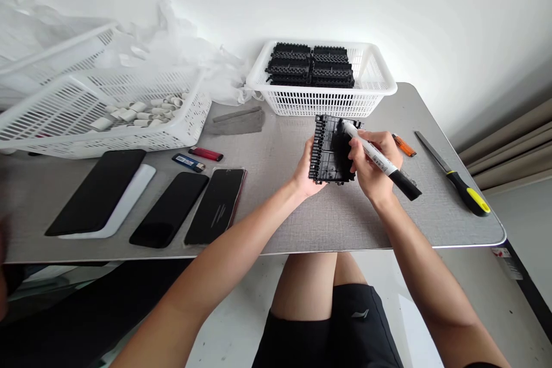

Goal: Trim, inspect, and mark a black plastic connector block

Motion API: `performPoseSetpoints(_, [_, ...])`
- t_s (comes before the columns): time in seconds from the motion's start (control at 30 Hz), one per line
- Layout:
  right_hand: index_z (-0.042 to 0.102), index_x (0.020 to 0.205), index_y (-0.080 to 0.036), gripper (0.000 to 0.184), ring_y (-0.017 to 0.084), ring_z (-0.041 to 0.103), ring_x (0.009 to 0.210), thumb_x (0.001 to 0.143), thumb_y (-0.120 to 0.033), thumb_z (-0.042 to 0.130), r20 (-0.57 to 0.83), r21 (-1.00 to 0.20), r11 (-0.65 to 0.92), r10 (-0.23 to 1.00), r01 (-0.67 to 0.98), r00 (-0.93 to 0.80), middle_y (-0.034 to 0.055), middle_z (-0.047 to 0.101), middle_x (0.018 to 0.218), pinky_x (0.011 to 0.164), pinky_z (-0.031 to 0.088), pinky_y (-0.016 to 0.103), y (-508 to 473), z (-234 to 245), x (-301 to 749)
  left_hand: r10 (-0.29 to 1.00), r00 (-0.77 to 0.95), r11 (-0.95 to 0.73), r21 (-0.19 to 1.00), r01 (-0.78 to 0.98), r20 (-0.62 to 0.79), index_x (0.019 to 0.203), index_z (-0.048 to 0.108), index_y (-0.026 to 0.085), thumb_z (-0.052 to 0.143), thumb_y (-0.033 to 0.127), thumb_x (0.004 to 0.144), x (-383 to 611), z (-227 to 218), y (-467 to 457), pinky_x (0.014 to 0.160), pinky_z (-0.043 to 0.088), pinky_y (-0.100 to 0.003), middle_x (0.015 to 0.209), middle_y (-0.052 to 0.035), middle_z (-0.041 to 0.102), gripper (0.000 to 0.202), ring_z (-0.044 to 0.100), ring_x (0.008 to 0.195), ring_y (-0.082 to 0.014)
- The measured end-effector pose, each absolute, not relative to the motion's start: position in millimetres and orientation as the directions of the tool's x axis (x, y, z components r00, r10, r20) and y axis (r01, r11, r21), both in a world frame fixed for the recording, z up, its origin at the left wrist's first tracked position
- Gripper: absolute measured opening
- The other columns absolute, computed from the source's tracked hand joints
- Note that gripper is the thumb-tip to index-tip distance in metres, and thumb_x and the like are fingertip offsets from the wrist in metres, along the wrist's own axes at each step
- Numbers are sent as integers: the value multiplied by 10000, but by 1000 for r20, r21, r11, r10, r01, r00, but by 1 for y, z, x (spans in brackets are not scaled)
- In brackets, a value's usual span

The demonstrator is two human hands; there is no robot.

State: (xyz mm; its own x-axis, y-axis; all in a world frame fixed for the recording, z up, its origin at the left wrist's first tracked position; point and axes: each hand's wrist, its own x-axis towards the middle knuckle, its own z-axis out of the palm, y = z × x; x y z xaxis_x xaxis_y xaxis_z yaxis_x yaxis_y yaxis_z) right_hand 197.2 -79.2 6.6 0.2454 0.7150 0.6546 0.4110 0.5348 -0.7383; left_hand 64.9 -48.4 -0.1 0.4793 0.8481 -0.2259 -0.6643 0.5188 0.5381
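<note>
My left hand (305, 171) grips a black plastic part (330, 152) by its left side, tilted up above the table. The part is rectangular, with a row of ribs along its left edge and a shallow inner face. In my right hand (374, 164) is a white marker (374, 153) with a black end, held like a pen. Its tip meets the upper inner face of the part. Fingers of my left hand are partly hidden behind the part.
Behind stands a white basket (321, 102) of similar black parts. At left, another basket (190, 135) holds short white tubes. Phones (215, 207), a red lighter (206, 153) and a blue lighter (188, 162) lie left; an orange lighter (404, 145) and a file (468, 192) lie right.
</note>
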Motion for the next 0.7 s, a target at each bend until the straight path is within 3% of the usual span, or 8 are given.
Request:
performPoseSetpoints(0.23, [579,986,-242,185,135,625,611,932,-418,599,702,-692,562,669,453,243,5,677,817,567,523,291,-79,7,192,846,480,524,526,-670,-231,1066,711,175,428,557,955,67,-2,-52,1047,490,-383,1105,-70,748,488,641,1182,-250])
performPoseSetpoints(0.33, [511,1037,-268,173,133,636,628,946,-397,580,736,-677,630,590,381,333,12,664,887,531,512,277,-78,12,191,854,467,513,522,-681,-231,1024,718,162,420,609,938,64,-6,-51,1030,503,-404,1097,-99,745,544,645,1169,-262])
performPoseSetpoints(0.43, [458,1044,-287,101,122,600,607,981,-353,501,722,-687,657,569,311,393,-11,620,836,503,483,256,-79,18,202,861,440,507,501,-701,-255,972,729,166,416,627,933,59,-8,-47,997,523,-400,1020,-99,757,558,681,1075,-246])
performPoseSetpoints(0.5, [465,993,-280,49,126,597,660,973,-319,487,686,-726,624,622,291,378,-16,584,812,525,483,246,-84,19,219,861,415,508,482,-714,-293,919,732,173,415,607,943,56,-8,-45,972,535,-375,929,-80,761,538,703,978,-219])
performPoseSetpoints(0.63, [496,1084,-288,334,183,647,951,790,-255,652,511,-858,468,817,212,268,24,574,1034,738,556,320,-109,5,265,855,380,512,454,-729,-353,883,726,176,419,571,955,51,-9,-42,948,549,-379,842,-59,755,506,710,885,-207])
performPoseSetpoints(0.7, [511,1110,-276,324,204,659,957,800,-257,603,384,-923,358,878,142,287,37,580,1009,737,556,333,-126,-4,287,851,384,517,443,-732,-359,855,722,183,470,551,941,50,-12,-41,928,557,-373,818,-46,754,454,712,862,-204])
